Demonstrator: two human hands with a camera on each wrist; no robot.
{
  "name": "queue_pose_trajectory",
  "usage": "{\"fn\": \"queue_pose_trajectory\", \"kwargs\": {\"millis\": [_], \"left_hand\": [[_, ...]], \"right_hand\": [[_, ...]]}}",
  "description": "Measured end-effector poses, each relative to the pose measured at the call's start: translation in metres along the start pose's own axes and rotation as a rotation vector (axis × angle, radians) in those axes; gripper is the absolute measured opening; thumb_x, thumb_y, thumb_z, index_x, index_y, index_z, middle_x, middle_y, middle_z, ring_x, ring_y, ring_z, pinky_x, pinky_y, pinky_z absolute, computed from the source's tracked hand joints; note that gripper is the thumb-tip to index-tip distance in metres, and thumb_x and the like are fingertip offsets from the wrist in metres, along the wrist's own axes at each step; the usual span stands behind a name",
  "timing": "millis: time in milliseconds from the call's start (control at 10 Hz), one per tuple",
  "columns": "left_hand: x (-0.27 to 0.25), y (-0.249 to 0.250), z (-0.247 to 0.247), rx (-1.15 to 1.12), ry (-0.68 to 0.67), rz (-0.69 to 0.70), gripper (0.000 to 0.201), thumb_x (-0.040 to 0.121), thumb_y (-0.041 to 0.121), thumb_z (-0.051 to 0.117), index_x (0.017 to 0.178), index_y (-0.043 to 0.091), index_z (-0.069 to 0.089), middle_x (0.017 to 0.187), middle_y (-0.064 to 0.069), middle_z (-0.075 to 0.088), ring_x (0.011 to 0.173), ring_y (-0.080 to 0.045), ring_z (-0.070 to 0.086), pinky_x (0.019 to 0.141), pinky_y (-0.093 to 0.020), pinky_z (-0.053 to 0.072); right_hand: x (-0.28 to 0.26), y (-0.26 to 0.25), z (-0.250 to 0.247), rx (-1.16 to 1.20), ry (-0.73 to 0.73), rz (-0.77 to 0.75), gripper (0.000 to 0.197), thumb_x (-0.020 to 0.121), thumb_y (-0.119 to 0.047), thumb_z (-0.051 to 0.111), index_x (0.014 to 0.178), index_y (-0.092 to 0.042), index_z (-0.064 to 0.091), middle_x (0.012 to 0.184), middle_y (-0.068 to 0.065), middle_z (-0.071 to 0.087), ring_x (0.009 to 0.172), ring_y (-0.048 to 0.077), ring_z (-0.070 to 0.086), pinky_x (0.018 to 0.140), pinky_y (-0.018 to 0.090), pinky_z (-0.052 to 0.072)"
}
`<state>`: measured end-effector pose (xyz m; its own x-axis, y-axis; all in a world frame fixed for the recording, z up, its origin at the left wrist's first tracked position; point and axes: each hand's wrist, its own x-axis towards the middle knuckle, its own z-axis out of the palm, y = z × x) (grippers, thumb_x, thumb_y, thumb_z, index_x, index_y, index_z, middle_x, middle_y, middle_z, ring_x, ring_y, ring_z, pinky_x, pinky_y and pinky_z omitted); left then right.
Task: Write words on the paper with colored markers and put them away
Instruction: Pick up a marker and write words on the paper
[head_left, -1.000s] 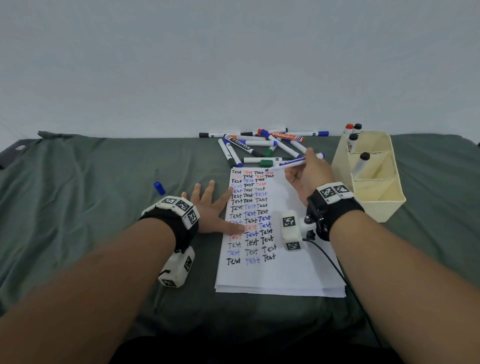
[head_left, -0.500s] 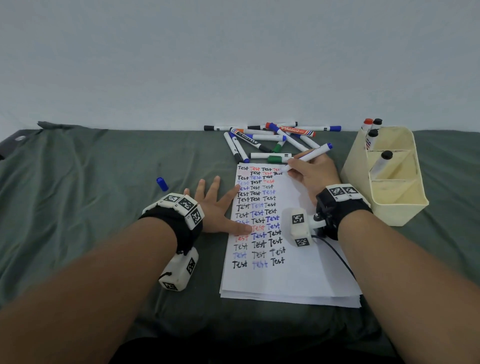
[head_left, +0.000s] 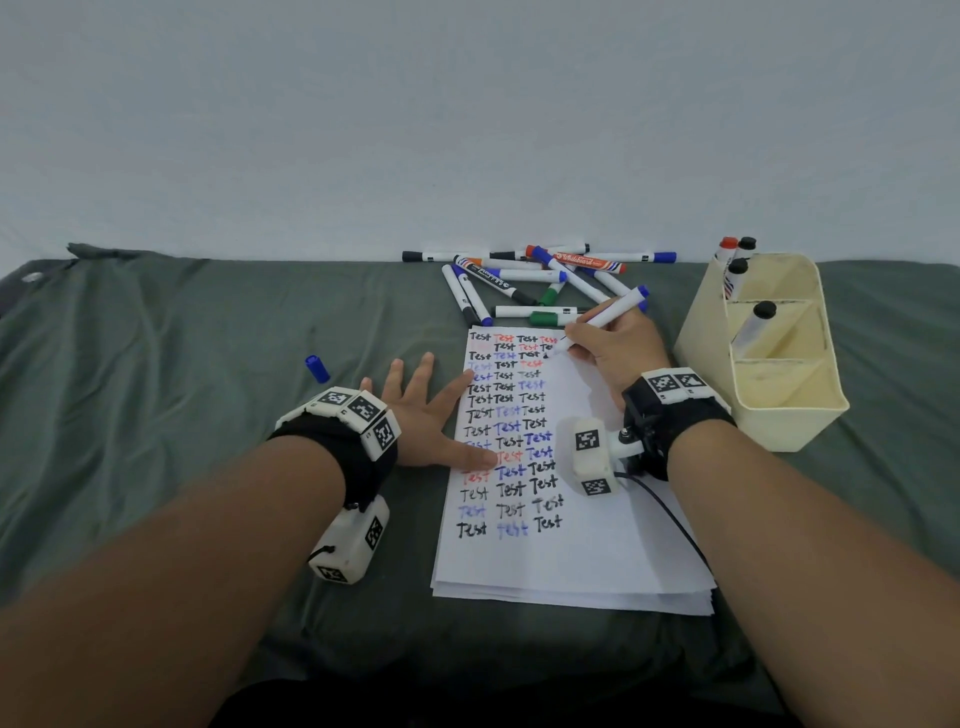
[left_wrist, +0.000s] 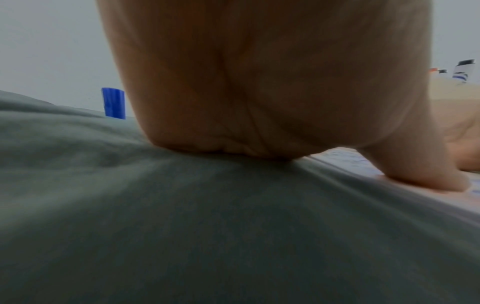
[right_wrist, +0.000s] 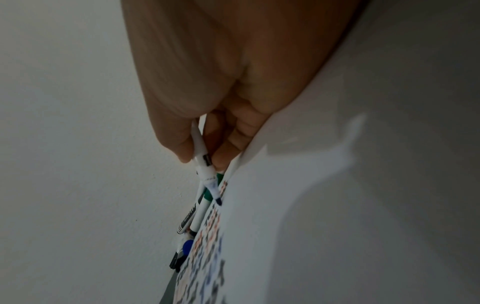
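Two hands are working over the paper (head_left: 566, 551), which is lying on a green cloth (head_left: 156, 415) covering the table. The right hand (head_left: 618, 348) is pinching a blue marker (head_left: 605, 318), uncapped, with its tip touching the upper rows of written words. The left hand (head_left: 421, 410) is lying flat with fingers spread, its thumb pressing the sheet's left edge. Loose markers (head_left: 519, 280) are lying just beyond the sheet; a blue cap (head_left: 317, 368) is sitting near the left hand. A cream organizer (head_left: 779, 415) is holding four markers.
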<state>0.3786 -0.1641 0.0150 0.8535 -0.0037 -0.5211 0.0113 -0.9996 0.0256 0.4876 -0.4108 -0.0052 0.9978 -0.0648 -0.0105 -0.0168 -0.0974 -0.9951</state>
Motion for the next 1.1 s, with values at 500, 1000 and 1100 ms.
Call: {"fn": "queue_pose_trajectory", "kwargs": {"millis": [500, 1000, 1100], "left_hand": [[-0.0006, 0.0000, 0.0003, -0.010, 0.007, 0.000, 0.132, 0.027, 0.112, 0.029, 0.135, 0.063, -0.030, 0.157, 0.006, -0.036, 0.146, -0.034, -0.028, 0.112, -0.064, -0.012], [-0.0004, 0.0001, 0.0003, -0.009, 0.006, -0.001, 0.134, 0.026, 0.112, 0.029, 0.135, 0.062, -0.029, 0.157, 0.006, -0.036, 0.146, -0.034, -0.028, 0.113, -0.064, -0.012], [-0.0002, 0.0003, 0.0004, -0.010, 0.009, -0.002, 0.134, 0.025, 0.112, 0.028, 0.135, 0.062, -0.029, 0.157, 0.006, -0.036, 0.146, -0.034, -0.027, 0.113, -0.064, -0.012]], "right_hand": [[-0.0037, -0.0040, -0.0055, -0.141, 0.025, -0.036, 0.006, 0.085, -0.023, 0.076, 0.083, -0.021, 0.072, 0.072, -0.003, 0.074, 0.062, 0.006, 0.066, 0.064, 0.026, 0.051], [-0.0055, -0.0048, -0.0079, -0.143, 0.063, -0.042, 0.011, 0.081, -0.020, 0.075, 0.074, -0.025, 0.069, 0.066, -0.006, 0.071, 0.067, 0.013, 0.067, 0.071, 0.034, 0.056], [-0.0067, -0.0053, -0.0085, -0.149, 0.067, -0.048, 0.010, 0.081, -0.022, 0.076, 0.074, -0.025, 0.070, 0.067, -0.006, 0.071, 0.069, 0.014, 0.066, 0.073, 0.035, 0.058]]}}
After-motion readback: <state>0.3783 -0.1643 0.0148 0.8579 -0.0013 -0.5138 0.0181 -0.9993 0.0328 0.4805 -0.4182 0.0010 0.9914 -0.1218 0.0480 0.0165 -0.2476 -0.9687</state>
